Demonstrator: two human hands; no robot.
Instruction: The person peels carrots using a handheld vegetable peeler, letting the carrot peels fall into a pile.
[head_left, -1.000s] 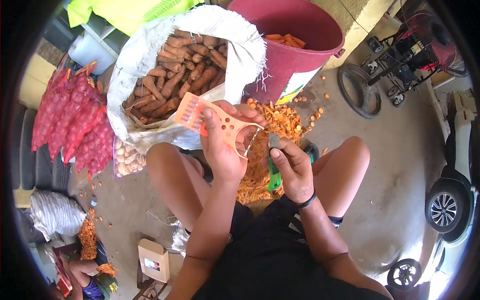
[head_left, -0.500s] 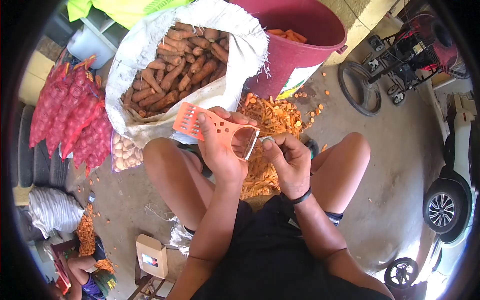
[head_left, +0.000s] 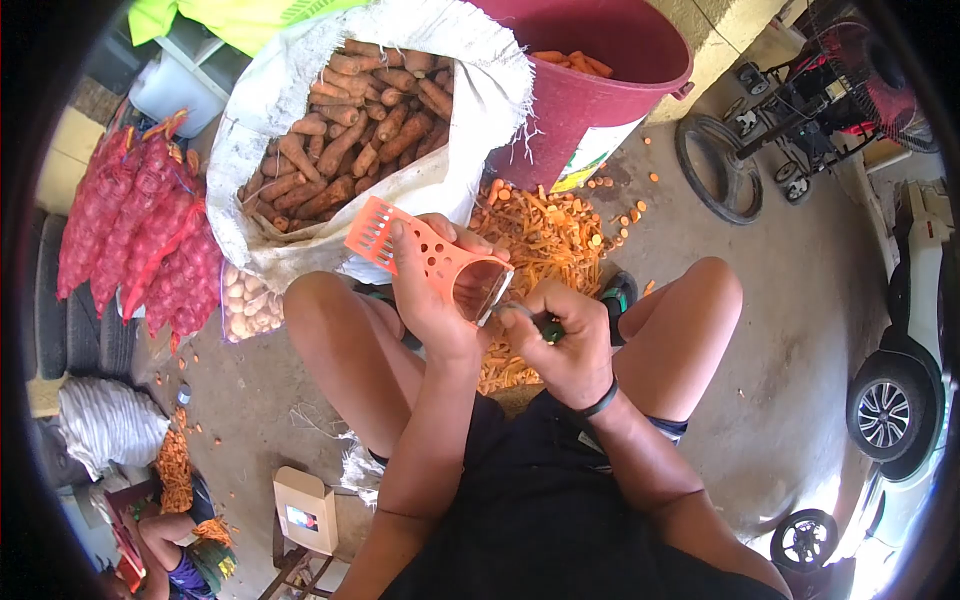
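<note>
Sitting low, knees apart, the person is working above the floor. Far left, red mesh sacks [head_left: 140,240] are lying stacked, well apart from the hands. A white sack [head_left: 350,150] of unpeeled carrots is standing open just beyond the left knee, probably for easy reach.

The left hand [head_left: 430,300] is gripping the orange peeler [head_left: 430,255] by its handle, fingers wrapped closed and thumb along the face. It is tilting the looped end toward the right hand, seemingly to expose the blade.

The peeler is flat plastic, slotted at the far end, with round holes mid-handle and a metal strip across the loop.

The right hand [head_left: 565,345] is curling closed around a green-handled tool [head_left: 548,325], its tip touching that strip. Orange peelings [head_left: 545,235] are lying heaped beneath, with a maroon bucket [head_left: 590,90] beyond.
</note>
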